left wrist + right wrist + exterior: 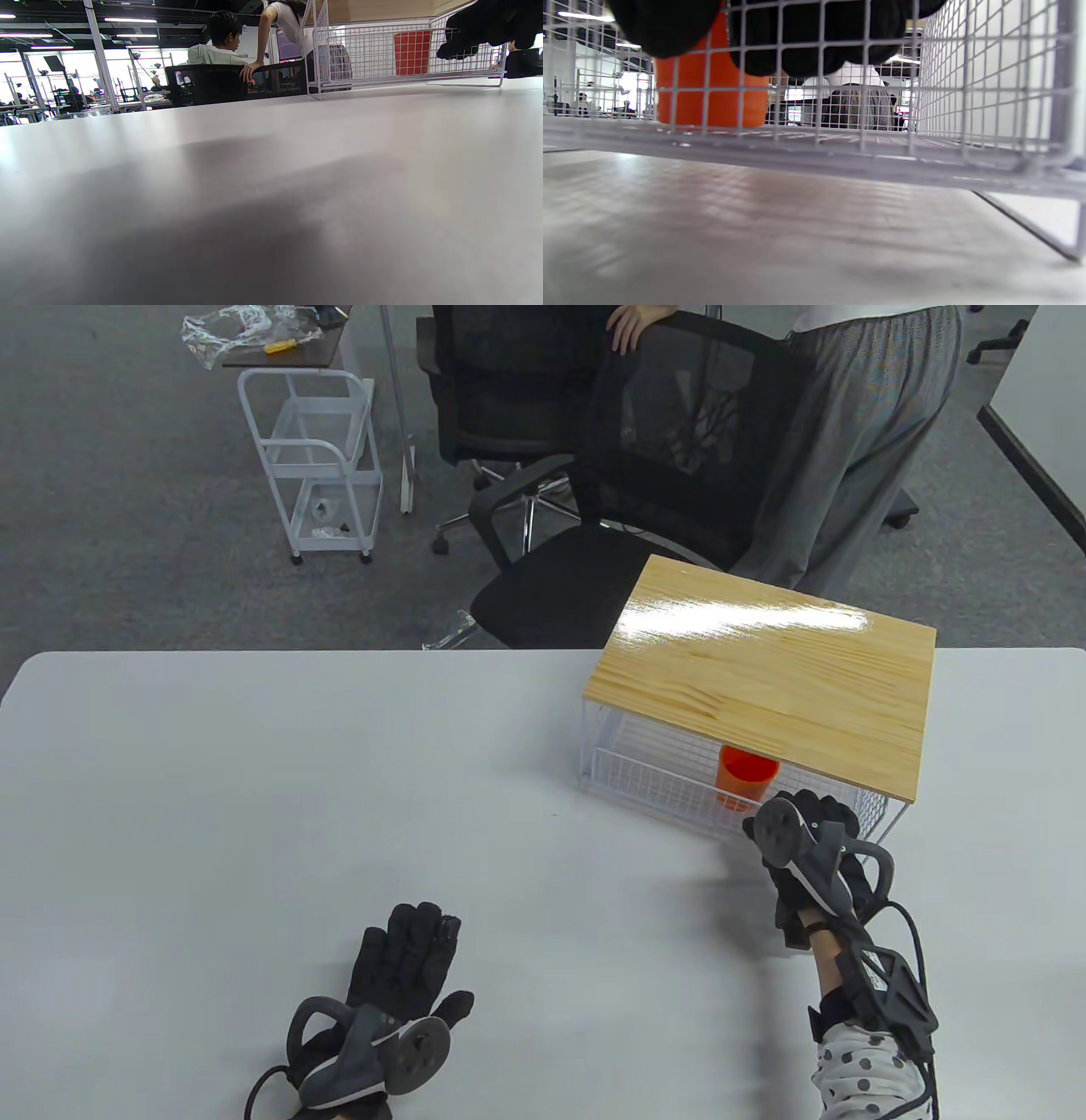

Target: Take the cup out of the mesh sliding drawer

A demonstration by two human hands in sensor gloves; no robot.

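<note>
Where the white table (254, 780) meets its far edge, office floor and a black mesh chair (645, 475) lie beyond; the tabletop's whole left and middle stretch is bare surface, with the only furniture on it at the right.

Item, organizer: wooden top (764, 678) over a white wire frame, standing at the table's far right, its back corner overhanging the far edge. Item, mesh sliding drawer (670, 789): white wire basket under the wooden top, its front wall drawn a little forward of the board's near edge. Item, cup (746, 780): orange, upright, standing inside the drawer near the front wall, half under the board.

Item, right hand (802, 836): at the drawer's front rail just right of the cup. Right wrist view shows gloved fingers (814, 38) hooked over and inside the mesh front wall, curled on the wire, with the cup (712, 84) just behind them; whether they touch the cup cannot be told. Table view hides these fingers under the tracker.

Item, left hand (399, 976): flat on the table at the near edge, fingers extended and slightly spread, holding nothing, well apart from the drawer. Left wrist view gives a low side look: cup (411, 53) behind mesh, right hand (488, 25) on the rail.
</note>
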